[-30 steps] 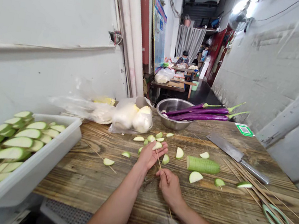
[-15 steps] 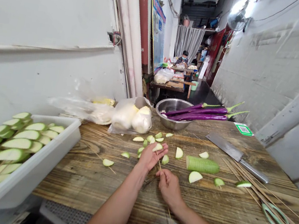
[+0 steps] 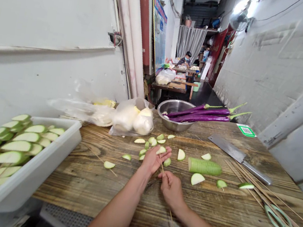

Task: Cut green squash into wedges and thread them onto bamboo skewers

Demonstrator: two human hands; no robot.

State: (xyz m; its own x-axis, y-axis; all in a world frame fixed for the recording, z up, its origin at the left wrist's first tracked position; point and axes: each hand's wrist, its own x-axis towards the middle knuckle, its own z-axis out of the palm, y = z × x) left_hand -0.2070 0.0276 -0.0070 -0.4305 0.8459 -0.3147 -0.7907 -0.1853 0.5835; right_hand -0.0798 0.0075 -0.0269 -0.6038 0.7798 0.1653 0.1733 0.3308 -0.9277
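My left hand (image 3: 156, 158) is turned palm up and holds a half-moon slice of zucchini (image 3: 160, 150) with pale flesh between thumb and fingers. A thin wooden skewer (image 3: 162, 163) runs from that slice down into my right hand (image 3: 170, 186), whose fingers are pinched round it. Its lower end shows below the right wrist. How deep the tip sits in the slice is too small to tell. More cut slices (image 3: 181, 155) lie scattered around both hands. To their right is an uncut length of zucchini (image 3: 205, 167).
At left stands a white tub (image 3: 70, 135) of skewered slices. Behind are bagged white items (image 3: 133, 120) and a steel bowl (image 3: 174, 124) with eggplants (image 3: 197, 116). A cleaver (image 3: 228, 148), loose skewers (image 3: 260, 190) and scissors (image 3: 277, 218) lie right. A person (image 3: 186, 60) sits far back.
My left hand and its slice have shifted very slightly to the right. The right hand keeps its pinch on the skewer, nearly unmoved.
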